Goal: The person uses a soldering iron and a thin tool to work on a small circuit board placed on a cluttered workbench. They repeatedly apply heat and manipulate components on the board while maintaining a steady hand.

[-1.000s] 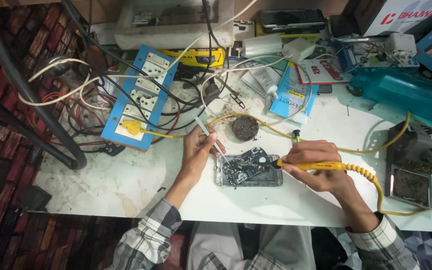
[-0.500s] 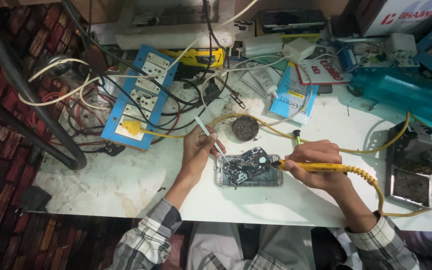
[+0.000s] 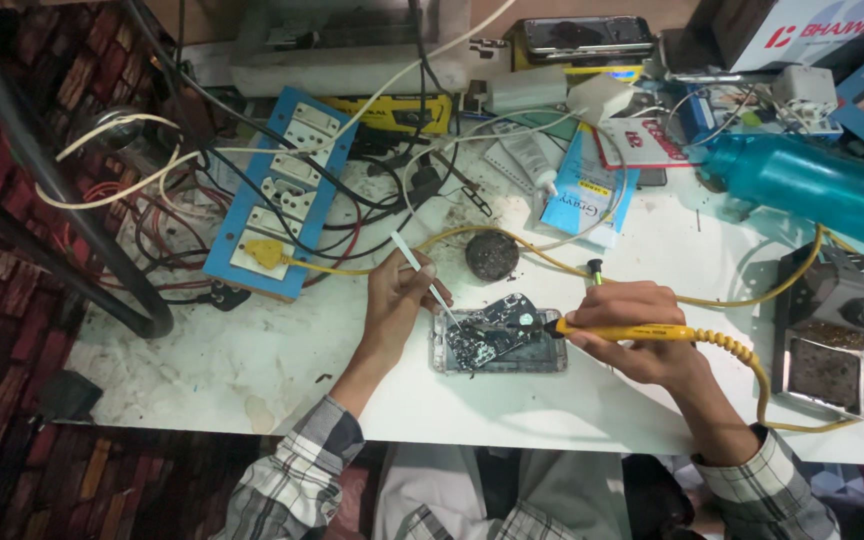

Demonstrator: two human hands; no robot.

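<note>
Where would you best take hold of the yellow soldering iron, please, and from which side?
Grip the yellow soldering iron at mid-handle, from the right, cable end. It lies roughly level with its tip pointing left over the opened phone; the right hand holds it there.

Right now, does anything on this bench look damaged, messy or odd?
Yes. The phone between the left hand and right hand lies opened, its insides bare. Dark specks litter the table around it, and cables sprawl in a tangle over the blue socket board. Nothing looks spilled.
</note>
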